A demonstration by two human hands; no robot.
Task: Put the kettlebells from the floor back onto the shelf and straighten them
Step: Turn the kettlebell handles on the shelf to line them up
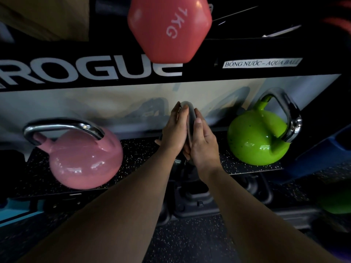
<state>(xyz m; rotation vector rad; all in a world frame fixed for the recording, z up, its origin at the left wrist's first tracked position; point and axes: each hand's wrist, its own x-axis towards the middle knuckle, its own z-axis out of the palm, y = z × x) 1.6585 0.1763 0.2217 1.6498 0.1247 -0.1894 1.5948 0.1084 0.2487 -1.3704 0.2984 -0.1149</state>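
A: Looking at the whole rack first — what's there?

B: A black steel rack with white lettering on its rail, and under it the shelf [224, 162], lined with dark speckled rubber matting. On it a glossy pink kettlebell [83, 160] sits at the left, a glossy green kettlebell [256, 137] at the right, both round-bodied with polished chrome handles. A matte coral 1 kg dumbbell end [169, 29], hexagonal, juts out from the tier above.

A: And the one being handled?

B: A dark kettlebell [189, 120] stands between the two coloured ones, most of its body hidden by the hands. Its smooth grey handle points straight toward the camera, edge-on.

A: The grip?

B: Both hands are closed around that handle. The left hand [174, 130] wraps it from its side, the right hand [203, 143] from the other, thumbs lying along the top.

A: So which step is this?

B: I'd judge it's the straightening. The bell looks to be on the shelf, though its base is hidden, so I can't tell whether it rests fully. The next move likely calls for twisting the handle crosswise to match the pink one, with a firm hold on the slick metal.
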